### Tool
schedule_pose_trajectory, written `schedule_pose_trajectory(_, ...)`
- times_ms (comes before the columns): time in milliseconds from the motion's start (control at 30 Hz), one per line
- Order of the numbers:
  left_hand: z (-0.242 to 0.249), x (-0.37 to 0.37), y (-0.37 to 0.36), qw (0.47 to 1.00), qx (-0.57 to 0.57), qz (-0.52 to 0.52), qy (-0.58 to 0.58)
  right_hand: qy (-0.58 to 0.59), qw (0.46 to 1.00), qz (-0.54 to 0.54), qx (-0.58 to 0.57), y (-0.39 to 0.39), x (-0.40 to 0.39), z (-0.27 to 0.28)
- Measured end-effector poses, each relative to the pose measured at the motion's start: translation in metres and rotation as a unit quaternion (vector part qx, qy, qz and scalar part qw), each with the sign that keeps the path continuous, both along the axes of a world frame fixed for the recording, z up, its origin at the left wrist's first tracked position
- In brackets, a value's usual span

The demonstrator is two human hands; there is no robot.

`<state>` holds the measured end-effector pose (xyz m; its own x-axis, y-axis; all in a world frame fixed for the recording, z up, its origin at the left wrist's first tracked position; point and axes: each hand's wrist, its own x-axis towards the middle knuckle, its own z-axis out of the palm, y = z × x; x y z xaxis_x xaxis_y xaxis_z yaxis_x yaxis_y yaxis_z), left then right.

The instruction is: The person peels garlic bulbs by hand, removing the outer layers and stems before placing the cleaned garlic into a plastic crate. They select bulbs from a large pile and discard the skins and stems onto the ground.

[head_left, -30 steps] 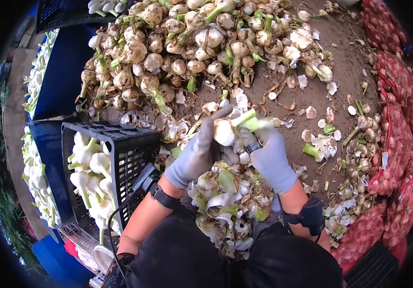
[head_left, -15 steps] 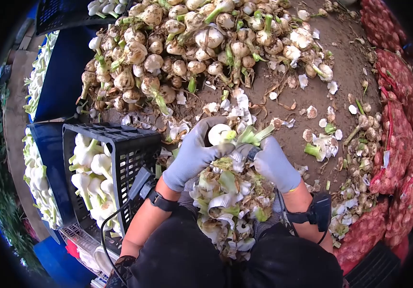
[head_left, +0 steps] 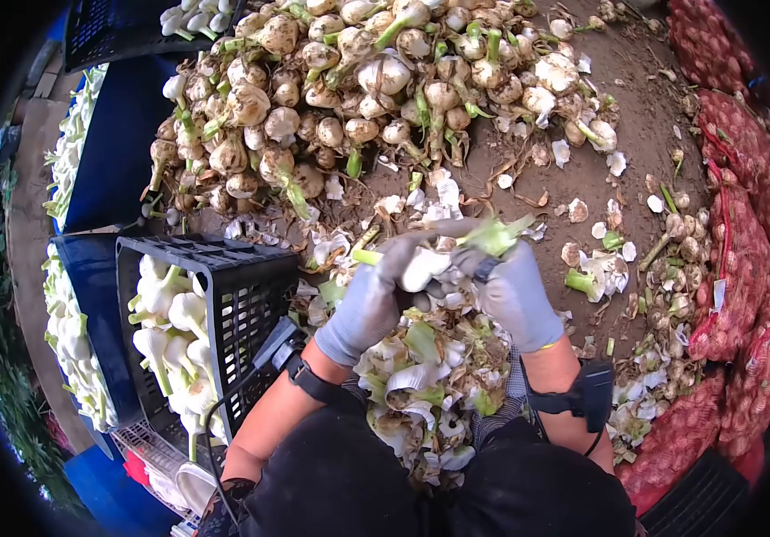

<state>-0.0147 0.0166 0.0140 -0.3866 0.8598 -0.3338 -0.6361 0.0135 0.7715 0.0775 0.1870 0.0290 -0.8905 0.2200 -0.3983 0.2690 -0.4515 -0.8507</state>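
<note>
My left hand [head_left: 363,309], in a grey work glove, is closed around a white garlic bulb [head_left: 423,268]. Its short green stem now points left past my fingers. Close against the bulb's right side, my gloved right hand [head_left: 521,300] pinches a pale green piece of garlic skin [head_left: 495,236]. A small dark object [head_left: 485,268] shows at the right fingers; its kind is hidden by the grip. Below both hands, a heap of peeled garlic skins [head_left: 430,367] lies between my knees.
Unpeeled garlic bulbs [head_left: 322,98] are piled ahead on the soil. At left, a black crate [head_left: 255,268] holds clean garlic [head_left: 183,313], with blue containers [head_left: 98,277] beyond it. Red mesh sacks [head_left: 743,233] line the right side. Loose skins [head_left: 604,273] litter the soil.
The bulb has turned, so its stem points left rather than right. My right hand has risen slightly with the skin, and my left fingers have shifted around the bulb.
</note>
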Motion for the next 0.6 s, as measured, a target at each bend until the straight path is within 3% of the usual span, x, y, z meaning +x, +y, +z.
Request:
schedule_pose_trajectory(33, 0.0, 0.008, 0.001, 0.987, -0.026, 0.087, -0.132, 0.009, 0.999, -0.013, -0.051, 0.0, 0.001, 0.002)
schedule_pose_trajectory(133, 0.002, 0.008, 0.003, 0.97, 0.022, 0.129, -0.203, 0.114, 0.992, -0.045, -0.02, 0.008, 0.014, 0.008)
schedule_pose_trajectory(200, -0.003, 0.006, 0.002, 0.942, 0.126, 0.136, -0.279, 0.215, 0.972, -0.076, -0.059, 0.012, 0.024, 0.021)
schedule_pose_trajectory(233, -0.007, 0.006, 0.001, 0.942, 0.128, 0.138, -0.278, 0.234, 0.961, -0.103, -0.108, 0.01, 0.026, 0.034)
schedule_pose_trajectory(300, -0.014, 0.007, 0.003, 0.933, 0.123, 0.154, -0.302, 0.222, 0.95, -0.057, -0.214, 0.02, 0.03, 0.048)
schedule_pose_trajectory(333, -0.007, 0.006, 0.005, 0.955, 0.113, 0.129, -0.243, 0.222, 0.95, -0.059, -0.211, 0.022, 0.029, 0.049)
schedule_pose_trajectory(400, 0.006, 0.008, 0.016, 0.951, 0.138, 0.119, -0.251, 0.24, 0.97, 0.0, -0.034, 0.023, 0.024, 0.052)
schedule_pose_trajectory(433, 0.01, 0.01, 0.02, 0.946, 0.162, 0.115, -0.257, 0.24, 0.97, -0.001, -0.031, 0.021, 0.022, 0.054)
schedule_pose_trajectory(467, 0.01, 0.006, 0.024, 0.956, 0.08, 0.122, -0.253, 0.192, 0.979, 0.06, -0.024, 0.017, 0.019, 0.058)
schedule_pose_trajectory(500, 0.008, 0.005, 0.028, 0.956, 0.081, 0.123, -0.252, 0.142, 0.982, 0.121, -0.018, 0.013, 0.015, 0.059)
schedule_pose_trajectory(533, 0.004, 0.004, 0.03, 0.954, 0.068, 0.113, -0.269, 0.155, 0.971, 0.17, 0.067, 0.01, 0.01, 0.057)
schedule_pose_trajectory(567, -0.001, 0.004, 0.032, 0.951, 0.055, 0.101, -0.286, 0.156, 0.971, 0.169, 0.067, 0.007, 0.008, 0.054)
schedule_pose_trajectory(600, -0.018, 0.003, 0.03, 0.891, 0.119, 0.039, -0.437, 0.183, 0.946, 0.209, 0.169, 0.005, 0.006, 0.051)
